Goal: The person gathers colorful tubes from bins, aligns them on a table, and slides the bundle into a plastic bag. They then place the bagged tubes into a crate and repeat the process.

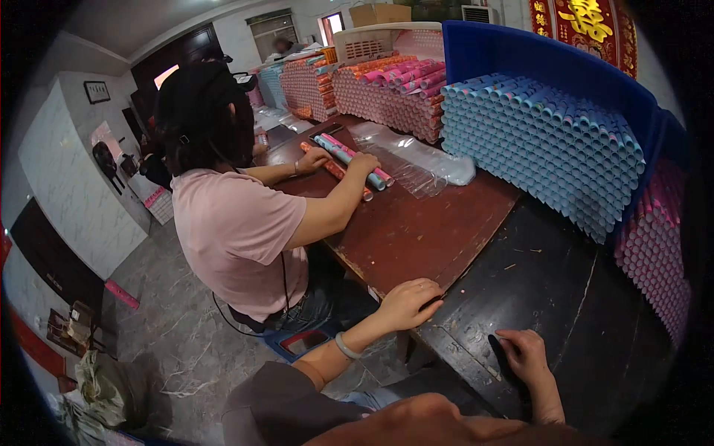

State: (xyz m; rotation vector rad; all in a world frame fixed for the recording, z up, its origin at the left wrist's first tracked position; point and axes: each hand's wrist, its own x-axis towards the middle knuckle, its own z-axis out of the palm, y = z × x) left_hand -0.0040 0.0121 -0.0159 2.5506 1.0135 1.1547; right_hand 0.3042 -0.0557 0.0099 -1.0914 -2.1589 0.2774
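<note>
My left hand (407, 303) lies palm down at the near corner of the brown table (416, 245), where it meets the black table (532, 297). Its fingers are stretched out, and a ring and a wrist band show on that arm. To the right, over the black table, my right hand (524, 353) has its fingers drawn together. A dark narrow shape (503, 357) shows just under its fingertips; I cannot tell what it is. Small scraps lie on the black boards farther back.
A person in a pink shirt (230, 215) sits at left, both hands on patterned tubes (349, 160). Clear plastic bags (424, 160) lie beside them. Blue tubes (535, 141) are stacked in a blue crate (550, 56), with pink tubes (654, 245) at right and more stacks behind.
</note>
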